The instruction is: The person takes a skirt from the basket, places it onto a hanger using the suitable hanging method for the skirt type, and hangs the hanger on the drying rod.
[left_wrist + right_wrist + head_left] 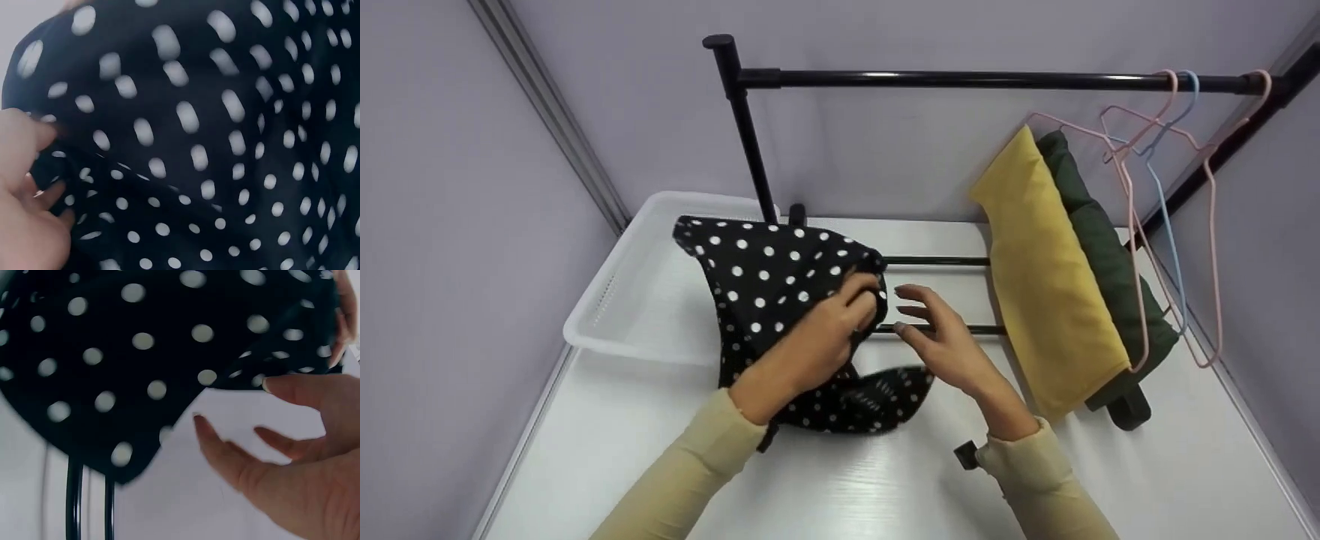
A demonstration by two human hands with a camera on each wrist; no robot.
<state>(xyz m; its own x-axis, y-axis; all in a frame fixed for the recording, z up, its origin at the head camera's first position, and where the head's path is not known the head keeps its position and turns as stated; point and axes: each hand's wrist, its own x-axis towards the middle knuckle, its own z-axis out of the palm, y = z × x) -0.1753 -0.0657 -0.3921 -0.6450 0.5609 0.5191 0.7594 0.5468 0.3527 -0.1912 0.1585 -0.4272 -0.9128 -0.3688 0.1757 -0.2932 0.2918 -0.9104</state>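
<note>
Head view: at left a white plastic basket [634, 292], partly hidden behind the black polka-dot cloth [761, 281], which slants lengthwise from upper left to lower right. The person's left hand [832, 330], the nearer one, grips its right side; just rightward, the right hand [951, 346] hovers empty, fingers spread.

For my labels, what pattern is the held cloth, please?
Black cloth with white dots, best in head view.

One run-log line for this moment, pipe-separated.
left hand: grips polka-dot cloth | right hand: near cloth, holds nothing | white basket: partly hidden by cloth | hangers: on black rail
</note>
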